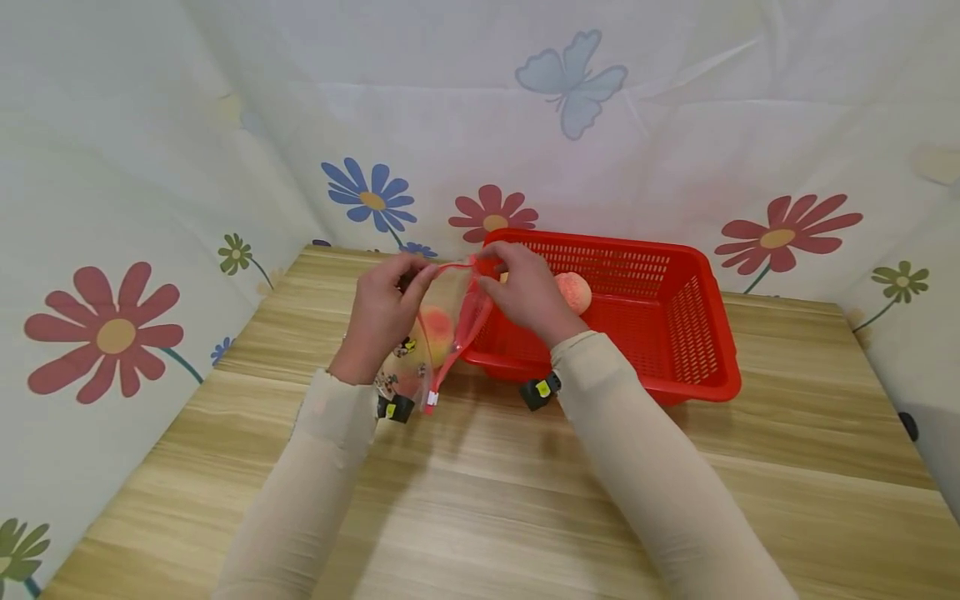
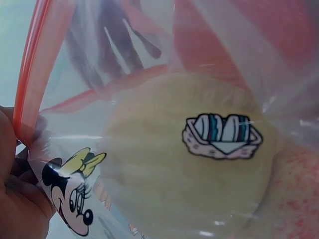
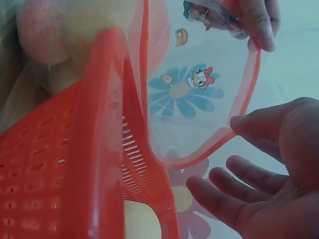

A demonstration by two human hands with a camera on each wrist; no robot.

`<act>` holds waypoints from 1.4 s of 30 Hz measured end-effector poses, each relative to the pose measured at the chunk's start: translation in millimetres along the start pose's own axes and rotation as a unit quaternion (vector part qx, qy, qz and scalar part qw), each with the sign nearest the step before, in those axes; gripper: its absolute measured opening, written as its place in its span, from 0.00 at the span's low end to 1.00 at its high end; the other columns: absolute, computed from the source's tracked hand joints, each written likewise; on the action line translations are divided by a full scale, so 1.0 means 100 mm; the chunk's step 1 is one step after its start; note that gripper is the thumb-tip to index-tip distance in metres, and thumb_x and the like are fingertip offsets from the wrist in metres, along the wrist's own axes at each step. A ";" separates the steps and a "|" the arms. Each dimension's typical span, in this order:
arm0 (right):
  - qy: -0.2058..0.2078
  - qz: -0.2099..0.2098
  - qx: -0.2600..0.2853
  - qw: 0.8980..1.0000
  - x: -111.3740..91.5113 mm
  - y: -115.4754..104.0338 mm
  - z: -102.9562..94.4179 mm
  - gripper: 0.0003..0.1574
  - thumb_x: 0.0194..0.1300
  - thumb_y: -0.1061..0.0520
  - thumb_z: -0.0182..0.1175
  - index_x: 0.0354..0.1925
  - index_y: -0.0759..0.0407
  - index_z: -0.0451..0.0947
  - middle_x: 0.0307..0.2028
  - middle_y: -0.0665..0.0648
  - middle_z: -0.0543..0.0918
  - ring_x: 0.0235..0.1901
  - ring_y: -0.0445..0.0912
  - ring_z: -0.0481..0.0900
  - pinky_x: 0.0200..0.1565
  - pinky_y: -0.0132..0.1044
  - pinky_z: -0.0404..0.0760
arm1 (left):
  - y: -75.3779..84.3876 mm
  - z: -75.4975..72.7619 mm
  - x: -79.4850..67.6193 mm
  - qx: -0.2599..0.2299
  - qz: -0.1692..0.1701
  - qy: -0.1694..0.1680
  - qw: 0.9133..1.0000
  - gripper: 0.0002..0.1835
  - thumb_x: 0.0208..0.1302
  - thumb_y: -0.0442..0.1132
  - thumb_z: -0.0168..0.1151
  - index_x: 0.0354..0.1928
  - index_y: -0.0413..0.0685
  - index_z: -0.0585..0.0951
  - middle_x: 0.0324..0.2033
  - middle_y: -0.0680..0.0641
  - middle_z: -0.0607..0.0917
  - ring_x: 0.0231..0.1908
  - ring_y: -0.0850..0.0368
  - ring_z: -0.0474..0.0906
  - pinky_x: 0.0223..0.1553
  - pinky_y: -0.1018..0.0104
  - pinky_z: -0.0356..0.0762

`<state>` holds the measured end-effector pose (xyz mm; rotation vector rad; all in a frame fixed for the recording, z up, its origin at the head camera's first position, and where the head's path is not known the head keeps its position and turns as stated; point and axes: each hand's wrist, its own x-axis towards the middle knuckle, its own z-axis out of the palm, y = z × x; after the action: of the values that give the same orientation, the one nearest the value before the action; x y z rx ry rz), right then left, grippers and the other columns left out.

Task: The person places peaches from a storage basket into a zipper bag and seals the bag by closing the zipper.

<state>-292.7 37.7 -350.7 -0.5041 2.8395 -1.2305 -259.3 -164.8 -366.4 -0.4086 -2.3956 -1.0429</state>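
Note:
A clear slider zip bag [image 1: 441,371] with a red zip strip and cartoon prints hangs upright at the basket's left end, its mouth spread. My left hand [image 1: 385,306] pinches the strip on the left side of the mouth. On the opposite side, my right hand [image 1: 528,287] holds the strip near a bend, thumb at the edge, the other fingers spread in the right wrist view. Pink and yellow peaches [image 1: 437,329] show through the plastic; a pale yellow one [image 2: 184,189] fills much of the left wrist view. The white slider [image 1: 432,398] is low on the strip.
A red slotted plastic basket [image 1: 652,333] stands at the back of the wood-grain table [image 1: 480,500]. Inside lies a peach [image 1: 573,292], partly hidden by my right hand. Behind the table hangs a white flowered cloth [image 1: 637,167].

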 end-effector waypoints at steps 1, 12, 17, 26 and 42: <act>-0.001 -0.002 -0.003 1.000 0.02 0.00 0.00 0.28 0.64 0.50 0.65 0.61 0.45 0.71 0.59 0.51 0.74 0.53 0.49 0.73 0.46 0.42 0.84 | 0.00 0.00 0.00 -0.001 -0.002 -0.001 1.000 0.10 0.67 0.44 0.60 0.43 0.46 0.83 0.28 0.49 0.80 0.27 0.56 0.72 0.29 0.69 0.75; -0.008 -0.026 -0.011 1.000 0.14 0.01 0.06 0.26 0.65 0.54 0.62 0.61 0.46 0.72 0.55 0.52 0.78 0.45 0.47 0.75 0.47 0.39 0.83 | 0.01 0.02 -0.03 -0.007 0.009 0.002 1.000 0.09 0.67 0.43 0.61 0.41 0.46 0.83 0.26 0.49 0.78 0.26 0.56 0.71 0.27 0.69 0.74; -0.008 -0.029 -0.012 0.999 0.18 0.00 0.07 0.24 0.65 0.55 0.62 0.59 0.47 0.73 0.52 0.52 0.79 0.44 0.46 0.75 0.48 0.39 0.83 | 0.03 0.01 -0.05 -0.007 0.001 -0.005 1.000 0.11 0.68 0.45 0.60 0.43 0.46 0.82 0.28 0.49 0.79 0.28 0.56 0.72 0.30 0.68 0.76; 0.012 -0.038 -0.015 0.999 0.21 0.01 0.08 0.15 0.65 0.57 0.62 0.50 0.50 0.78 0.47 0.51 0.81 0.42 0.47 0.75 0.47 0.38 0.83 | 0.02 -0.01 -0.11 0.006 0.033 0.024 0.999 0.12 0.65 0.46 0.64 0.39 0.44 0.80 0.25 0.48 0.76 0.24 0.57 0.70 0.26 0.69 0.72; 0.019 -0.025 -0.022 0.999 0.26 0.00 0.08 0.14 0.65 0.57 0.62 0.50 0.51 0.78 0.48 0.52 0.82 0.41 0.47 0.76 0.46 0.39 0.84 | 0.28 -0.09 -0.55 0.087 -0.028 -0.023 0.996 0.20 0.57 0.51 0.71 0.20 0.48 0.73 0.15 0.51 0.73 0.19 0.58 0.67 0.21 0.67 0.67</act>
<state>-316.0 24.8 -353.4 -0.5635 2.9077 -1.2008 -197.6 -157.2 -374.6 -0.3088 -2.5268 -0.8464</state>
